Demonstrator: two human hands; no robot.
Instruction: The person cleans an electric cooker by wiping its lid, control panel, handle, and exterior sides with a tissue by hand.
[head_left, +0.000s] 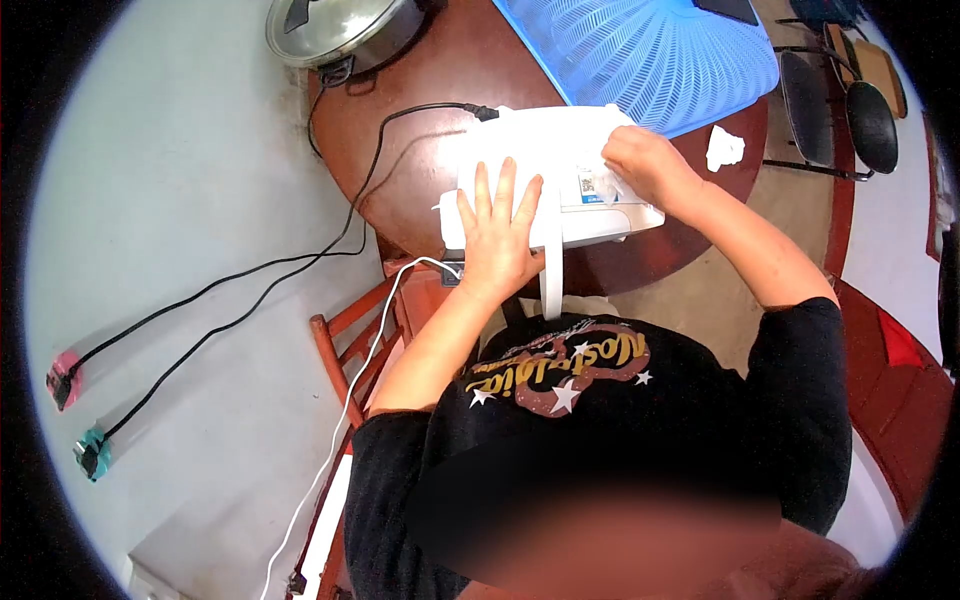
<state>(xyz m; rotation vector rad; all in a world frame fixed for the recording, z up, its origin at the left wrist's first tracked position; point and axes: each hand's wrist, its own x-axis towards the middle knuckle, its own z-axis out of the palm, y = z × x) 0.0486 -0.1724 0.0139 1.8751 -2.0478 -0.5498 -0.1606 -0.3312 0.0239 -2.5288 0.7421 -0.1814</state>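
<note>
A white appliance (590, 228) with a swing handle (553, 260) stands at the table's near side; it looks like a rice cooker, though glare washes out its top. My left hand (497, 235) lies on its left part, fingers spread flat. On the right part, my right hand (650, 170) is closed, with what looks like a crumpled white tissue (609, 188) under its fingers. Beside that tissue is a blue and white label (588, 186) with a square code. A black power cord (440, 105) reaches the appliance's far left edge.
The round brown table (400, 130) carries a lidded metal pot (345, 30), a blue mesh cover (650, 60) and a crumpled white tissue piece (725, 148). Black cords run to wall sockets at left. A white cable (340, 420) hangs by a red wooden chair (350, 325).
</note>
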